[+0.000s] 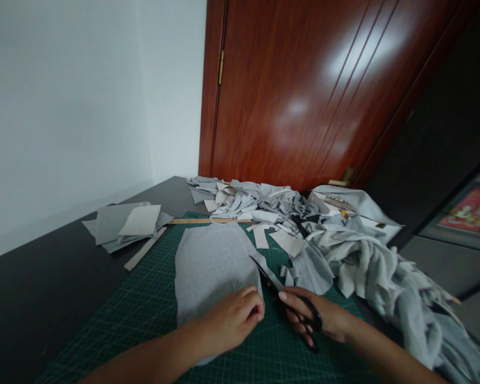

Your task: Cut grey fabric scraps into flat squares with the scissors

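Observation:
A light grey piece of fabric (214, 261) lies on the green cutting mat (140, 309). My left hand (242, 314) is closed in a pinch at the fabric's lower right edge; its fingertips are partly hidden. Black-handled scissors (270, 280) are in my right hand (304, 312), with fingers through the handle loops. Their blades point away and to the left, the tip over the fabric's right edge. A narrow strip of the fabric stands out along that edge beside the blades.
Grey fabric scraps (260, 200) are heaped at the back, and crumpled cloth (368, 266) covers the right side. Stacked pieces (124, 224) lie at left on the dark table (28, 293). A wooden ruler (200, 220) crosses the mat's far edge. Behind stands a door (284, 96).

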A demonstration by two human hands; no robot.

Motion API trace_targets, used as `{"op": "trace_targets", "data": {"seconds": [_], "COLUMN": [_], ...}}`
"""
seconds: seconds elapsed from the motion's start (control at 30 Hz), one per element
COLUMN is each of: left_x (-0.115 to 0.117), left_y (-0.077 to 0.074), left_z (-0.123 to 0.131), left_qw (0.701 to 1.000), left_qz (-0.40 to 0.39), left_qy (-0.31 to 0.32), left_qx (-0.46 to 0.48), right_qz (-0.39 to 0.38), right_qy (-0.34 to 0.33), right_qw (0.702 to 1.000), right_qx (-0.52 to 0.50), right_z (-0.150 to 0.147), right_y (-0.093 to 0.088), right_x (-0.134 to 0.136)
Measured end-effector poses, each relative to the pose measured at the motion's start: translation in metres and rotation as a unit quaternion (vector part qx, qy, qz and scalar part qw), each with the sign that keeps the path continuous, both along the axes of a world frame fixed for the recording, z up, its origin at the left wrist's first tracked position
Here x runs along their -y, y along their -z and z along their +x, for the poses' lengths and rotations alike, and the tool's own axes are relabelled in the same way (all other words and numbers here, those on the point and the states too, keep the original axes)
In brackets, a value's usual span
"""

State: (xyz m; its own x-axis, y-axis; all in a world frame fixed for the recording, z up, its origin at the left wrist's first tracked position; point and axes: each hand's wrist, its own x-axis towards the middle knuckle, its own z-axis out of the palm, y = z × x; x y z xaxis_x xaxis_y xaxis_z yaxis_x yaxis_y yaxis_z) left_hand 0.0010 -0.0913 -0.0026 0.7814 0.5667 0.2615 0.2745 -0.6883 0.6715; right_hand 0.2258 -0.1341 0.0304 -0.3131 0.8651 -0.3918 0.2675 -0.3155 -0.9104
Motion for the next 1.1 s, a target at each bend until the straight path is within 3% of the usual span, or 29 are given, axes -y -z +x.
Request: {"op": "trace_targets", "data": {"seconds": [0.3,0.6,0.8,1.1], "left_x": [-0.001,0.014,0.02,0.02], "left_y": [0.0,-0.005,-0.014,-0.014], "left_z": [0.0,0.003,0.002,0.002], "left_qw": [1.0,0.998,0.997,0.996], "left_qz": [-0.01,-0.045,-0.038,-0.015], "left_qy": [-0.003,0.031,0.061,0.083], "left_qx": [0.0,0.012,-0.003,-0.011], "right_qz": [-0.001,-0.062,-0.07,-0.094], "right_qy": [-0.01,-0.017,-0.018,-0.04], "right_qw": [1.0,0.997,0.997,0.994], "right_qx": [0.004,-0.032,-0.032,-0.031], "right_z": [0.007,0.015,0.012,0.007], "right_y": [-0.002,0.0,0.0,0.0], "right_x": [0.002,0.016,0.008,-0.007]}}
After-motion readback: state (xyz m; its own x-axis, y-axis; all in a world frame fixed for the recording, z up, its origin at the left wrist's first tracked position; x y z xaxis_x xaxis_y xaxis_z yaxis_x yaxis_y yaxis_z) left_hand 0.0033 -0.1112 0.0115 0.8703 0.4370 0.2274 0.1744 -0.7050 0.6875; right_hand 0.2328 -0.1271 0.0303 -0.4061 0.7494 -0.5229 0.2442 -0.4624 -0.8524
